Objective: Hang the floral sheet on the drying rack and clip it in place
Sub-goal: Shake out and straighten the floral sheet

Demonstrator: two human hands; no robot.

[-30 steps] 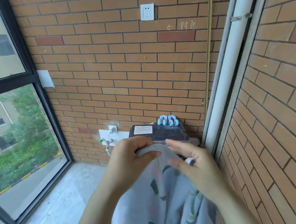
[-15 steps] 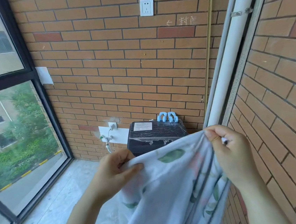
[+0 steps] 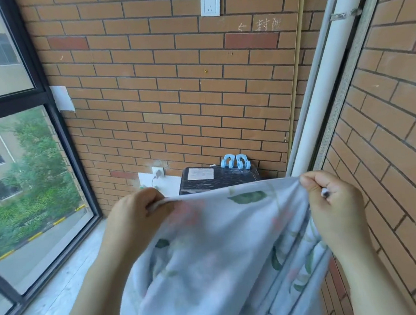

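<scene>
Both hands clamp a floral sheet [image 3: 211, 246]: left hand [image 3: 137, 216] and right hand [image 3: 334, 198] stretch its top edge taut near two blue clips [image 3: 235, 161] on a far black box [image 3: 219, 179].

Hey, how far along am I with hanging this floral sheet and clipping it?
Done: the sheet is picked up, its top edge stretched between the hands. In hand: the left hand and right hand each grip that edge. Left: hanging it, no drying rack shows in view, and clipping; the two blue clips sit unused on the black box by the wall.
</scene>
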